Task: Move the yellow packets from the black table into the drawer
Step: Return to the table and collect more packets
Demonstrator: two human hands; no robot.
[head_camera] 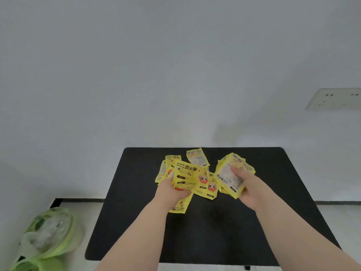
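Head view: right hand [246,189] clamps a stack [233,174] above the table [214,231], left hand [172,189] closes on loose packets [187,177]; best square each bunch so none slips, drawer unseen.

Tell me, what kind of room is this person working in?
Probably a plain room in a home or small office: a bare white wall with a socket panel, a small black table on a pale tiled floor, and a green plastic bag on the floor.
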